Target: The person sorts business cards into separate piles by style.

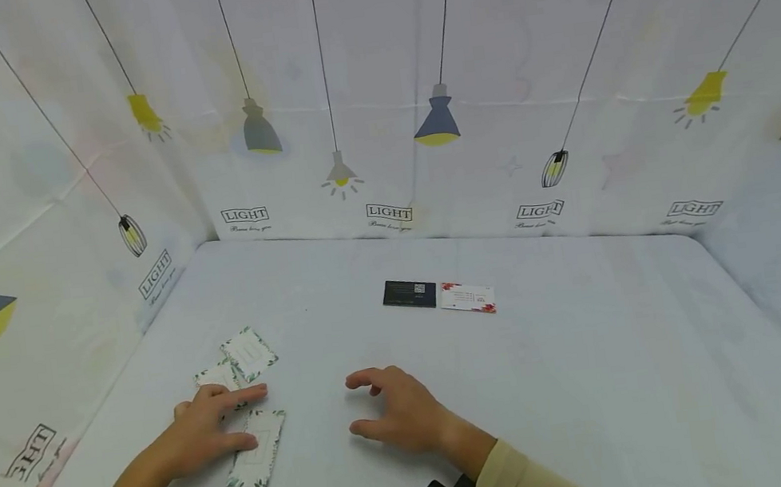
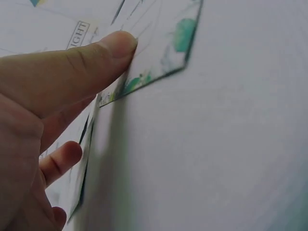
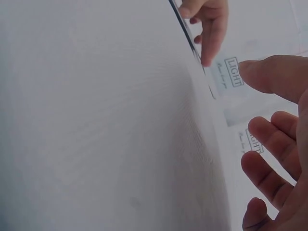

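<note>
The near leaf-bordered card [image 1: 260, 466] lay on the white tabletop [image 1: 595, 389], on the side toward the person. The left hand [image 1: 198, 432] came in from the left of that card, its thumb and index finger spread well apart. The thumb tip was over the card's left part; whether it pressed down could not be told. The index finger was stretched out beyond the card's far edge, just below two more cards.

Those two, the far leaf-bordered card [image 1: 251, 353] and the middle leaf-bordered card [image 1: 212, 378], lay beyond the near card, touching each other at their edges. The right hand [image 1: 409, 410] hung to the right of the near card, holding nothing, thumb and index finger apart and the other fingers loosely bent.

Farther off, beyond and to the right of the near card, a black card with a QR code [image 1: 404, 296] lay just beside a white card with red flowers [image 1: 465, 298]. Past these rose a lamp-printed curtain [image 1: 369, 53].
</note>
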Action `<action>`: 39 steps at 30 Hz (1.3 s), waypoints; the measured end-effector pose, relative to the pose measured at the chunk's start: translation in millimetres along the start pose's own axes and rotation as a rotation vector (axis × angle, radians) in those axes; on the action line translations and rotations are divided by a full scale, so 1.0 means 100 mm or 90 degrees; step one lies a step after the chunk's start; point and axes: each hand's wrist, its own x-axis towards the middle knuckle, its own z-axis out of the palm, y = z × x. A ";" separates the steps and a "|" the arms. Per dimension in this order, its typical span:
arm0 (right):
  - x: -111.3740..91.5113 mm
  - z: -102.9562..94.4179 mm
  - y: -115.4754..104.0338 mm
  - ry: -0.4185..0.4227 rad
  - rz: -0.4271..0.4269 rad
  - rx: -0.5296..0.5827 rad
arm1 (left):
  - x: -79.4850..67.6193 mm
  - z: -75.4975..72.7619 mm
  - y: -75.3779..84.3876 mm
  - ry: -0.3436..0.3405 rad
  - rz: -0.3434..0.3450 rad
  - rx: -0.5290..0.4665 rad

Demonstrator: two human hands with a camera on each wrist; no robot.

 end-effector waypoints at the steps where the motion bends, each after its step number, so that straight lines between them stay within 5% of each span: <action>1: 0.00 0.00 0.00 -0.001 0.001 -0.001 | 0.01 0.02 0.01 0.004 0.004 -0.003; 29: 0.02 0.06 -0.06 -0.007 0.001 -0.038 | 0.32 0.21 0.29 0.086 0.005 0.024; 39: 0.09 0.19 -0.14 -0.026 0.006 -0.183 | 0.39 0.33 0.41 0.131 -0.050 0.021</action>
